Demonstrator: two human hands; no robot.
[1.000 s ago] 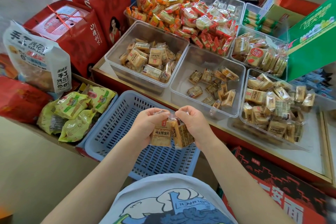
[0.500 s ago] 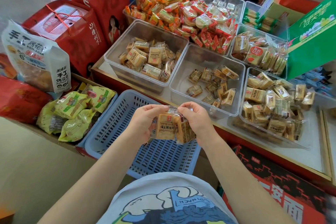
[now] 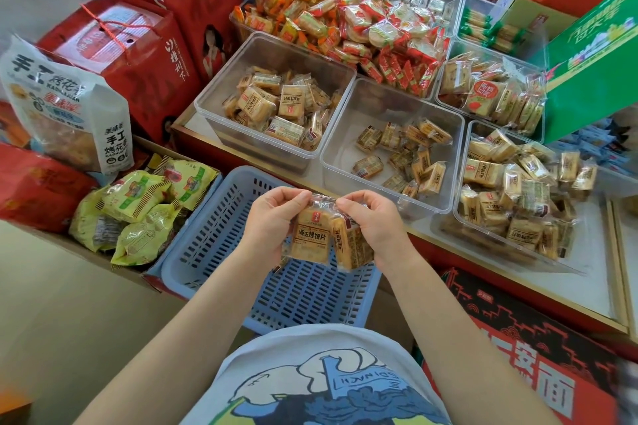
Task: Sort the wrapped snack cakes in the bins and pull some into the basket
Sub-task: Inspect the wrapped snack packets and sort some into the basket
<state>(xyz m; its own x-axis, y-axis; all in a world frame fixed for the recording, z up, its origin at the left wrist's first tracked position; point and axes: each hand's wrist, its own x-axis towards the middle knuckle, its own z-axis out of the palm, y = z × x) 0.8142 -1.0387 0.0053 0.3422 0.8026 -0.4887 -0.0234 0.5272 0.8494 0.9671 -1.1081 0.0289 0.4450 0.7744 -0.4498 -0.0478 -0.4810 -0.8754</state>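
Over the blue slotted basket [image 3: 221,252] I hold a small bunch of tan wrapped snack cakes [image 3: 312,235]. My left hand [image 3: 272,221] pinches the front cake's top and cups its left side. My right hand [image 3: 374,228] pinches the wrapper's top edge and grips the cakes behind [image 3: 352,245]. Nothing shows on the part of the basket's floor that I can see. Clear bins on the counter hold more cakes: a left bin [image 3: 214,107], a middle bin [image 3: 340,155] with few cakes, and a fuller right bin [image 3: 461,217].
Behind stand bins of orange and red wrapped snacks [image 3: 345,21] and another tan-cake bin [image 3: 490,93]. Red gift boxes [image 3: 138,45], a white bag [image 3: 65,103] and yellow-green packets [image 3: 138,203] crowd the left. A green carton [image 3: 593,62] overhangs at right.
Both hands lifted the bunch of cakes slightly and drew their fingertips together at the wrapper's top edge. The bins and basket stayed put.
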